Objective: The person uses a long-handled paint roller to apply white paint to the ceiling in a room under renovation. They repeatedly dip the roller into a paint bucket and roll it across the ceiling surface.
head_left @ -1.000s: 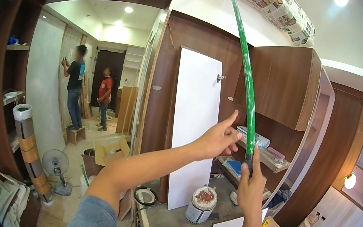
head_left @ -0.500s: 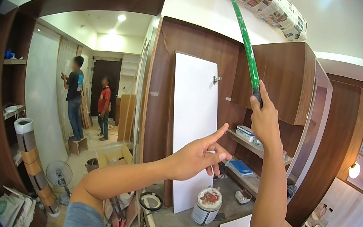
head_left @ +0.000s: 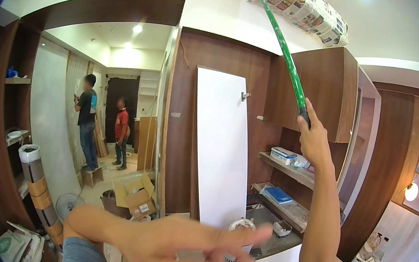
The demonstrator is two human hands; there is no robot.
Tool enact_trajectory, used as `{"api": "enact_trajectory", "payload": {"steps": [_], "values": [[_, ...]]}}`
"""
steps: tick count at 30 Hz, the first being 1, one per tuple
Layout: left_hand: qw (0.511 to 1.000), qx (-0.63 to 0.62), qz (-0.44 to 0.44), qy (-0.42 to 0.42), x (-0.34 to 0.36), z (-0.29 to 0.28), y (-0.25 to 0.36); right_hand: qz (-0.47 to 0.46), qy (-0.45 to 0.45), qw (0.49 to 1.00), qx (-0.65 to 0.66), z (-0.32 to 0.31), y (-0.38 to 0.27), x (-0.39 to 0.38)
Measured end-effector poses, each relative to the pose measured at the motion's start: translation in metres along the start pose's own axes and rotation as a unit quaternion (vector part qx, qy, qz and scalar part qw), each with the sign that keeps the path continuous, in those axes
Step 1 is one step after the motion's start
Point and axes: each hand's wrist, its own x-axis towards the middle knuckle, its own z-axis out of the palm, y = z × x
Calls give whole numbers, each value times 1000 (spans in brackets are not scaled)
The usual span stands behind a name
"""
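Pole (head_left: 285, 51), green, slants up from right hand (head_left: 315, 138), which grips its dark lower end; top overlaps newspaper-wrapped bundle (head_left: 306, 12), contact unclear. Left hand (head_left: 185, 244) blurred, holding nothing, fingers extended before can (head_left: 242, 223) on table (head_left: 263, 217).

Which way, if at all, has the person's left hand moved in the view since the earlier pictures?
Yes, downward: the left hand, earlier seen above the paint can, now partly covers it.
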Motion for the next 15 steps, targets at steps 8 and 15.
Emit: {"api": "enact_trajectory", "payload": {"steps": [8, 15], "values": [[955, 125, 268, -10, 1, 13, -11, 2, 2, 1000, 12, -21, -11, 45], [967, 108, 230, 16, -10, 14, -13, 46, -20, 999, 10, -29, -16, 12]]}}
